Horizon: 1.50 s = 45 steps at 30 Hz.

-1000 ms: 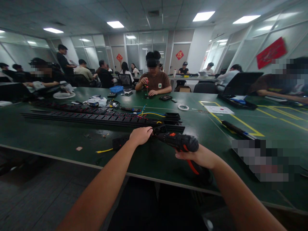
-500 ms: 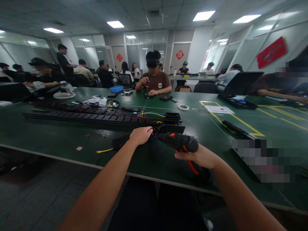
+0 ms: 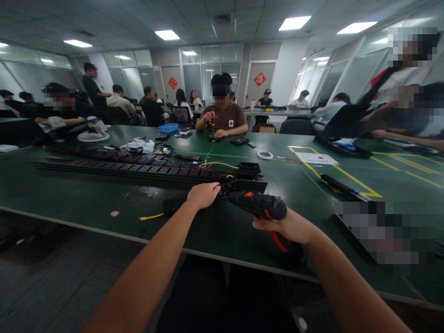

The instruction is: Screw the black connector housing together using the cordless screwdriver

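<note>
My right hand (image 3: 284, 225) is wrapped round the grip of a black and orange cordless drill (image 3: 258, 204), which lies sideways with its nose pointing left. The nose is close to a small black part (image 3: 231, 186) beside the fingers of my left hand (image 3: 204, 195). That left hand is closed on a black socket strip (image 3: 169, 206) lying on the green table; a yellow wire (image 3: 151, 217) sticks out of its left end. Exactly where the drill's tip meets the work is too dark and small to tell. Long black power strips (image 3: 138, 170) with rows of sockets lie just behind.
Blue and yellow wires (image 3: 222, 163) trail over the strips' right end. A white tape roll (image 3: 265, 155), a paper sheet (image 3: 317, 158) and a black-handled tool (image 3: 342, 186) lie on the table (image 3: 86, 199). Opposite, a co-worker (image 3: 222, 111) holds a red screwdriver (image 3: 212, 120).
Both my hands and the drill have stayed almost still. At the far right, a standing person in a light top has come into view.
</note>
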Available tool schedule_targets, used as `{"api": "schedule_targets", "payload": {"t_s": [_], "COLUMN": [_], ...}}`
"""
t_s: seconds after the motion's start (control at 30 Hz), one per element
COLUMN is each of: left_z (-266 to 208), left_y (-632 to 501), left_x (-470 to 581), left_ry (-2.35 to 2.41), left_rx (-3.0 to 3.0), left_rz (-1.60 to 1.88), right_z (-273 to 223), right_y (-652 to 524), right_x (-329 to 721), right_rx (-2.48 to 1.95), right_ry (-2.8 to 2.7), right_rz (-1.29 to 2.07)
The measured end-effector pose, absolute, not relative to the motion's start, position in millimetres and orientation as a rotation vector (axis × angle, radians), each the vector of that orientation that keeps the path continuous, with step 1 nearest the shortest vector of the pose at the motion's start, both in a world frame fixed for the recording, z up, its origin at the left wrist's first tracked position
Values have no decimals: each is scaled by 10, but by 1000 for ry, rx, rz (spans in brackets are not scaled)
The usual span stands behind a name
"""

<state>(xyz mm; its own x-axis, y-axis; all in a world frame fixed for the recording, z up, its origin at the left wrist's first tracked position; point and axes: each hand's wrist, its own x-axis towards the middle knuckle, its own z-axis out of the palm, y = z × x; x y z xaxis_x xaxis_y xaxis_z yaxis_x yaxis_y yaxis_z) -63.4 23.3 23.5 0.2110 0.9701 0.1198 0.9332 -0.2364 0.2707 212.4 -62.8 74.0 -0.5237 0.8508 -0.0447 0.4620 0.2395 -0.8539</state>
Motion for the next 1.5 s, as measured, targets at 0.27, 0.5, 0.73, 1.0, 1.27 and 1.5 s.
{"api": "schedule_targets", "payload": {"t_s": [0.27,0.5,0.73,1.0,1.27,1.5], "left_z": [213,209,206,200,212,202], "left_y": [247,251,257,260,257,253], "left_x": [-649,-639,-637,-648,-644,-644], "left_ry": [1854,1864,1863,1844,1850,1849], "left_rx": [2330,2327,2343,2343,2333,2340], "left_rz": [386,392,395,404,400,403], "right_z": [738,742,699,734,771,763], "right_y": [-629,-635,-628,-641,-662,-646], "right_x": [2137,2119,2132,2109,2102,2101], "right_rx": [-1238,-1174,-1196,-1189,-1188,-1215], "right_ry": [-2022,-2064,-2091,-2105,-2114,-2105], "right_rz": [1323,1280,1227,1194,1169,1172]}}
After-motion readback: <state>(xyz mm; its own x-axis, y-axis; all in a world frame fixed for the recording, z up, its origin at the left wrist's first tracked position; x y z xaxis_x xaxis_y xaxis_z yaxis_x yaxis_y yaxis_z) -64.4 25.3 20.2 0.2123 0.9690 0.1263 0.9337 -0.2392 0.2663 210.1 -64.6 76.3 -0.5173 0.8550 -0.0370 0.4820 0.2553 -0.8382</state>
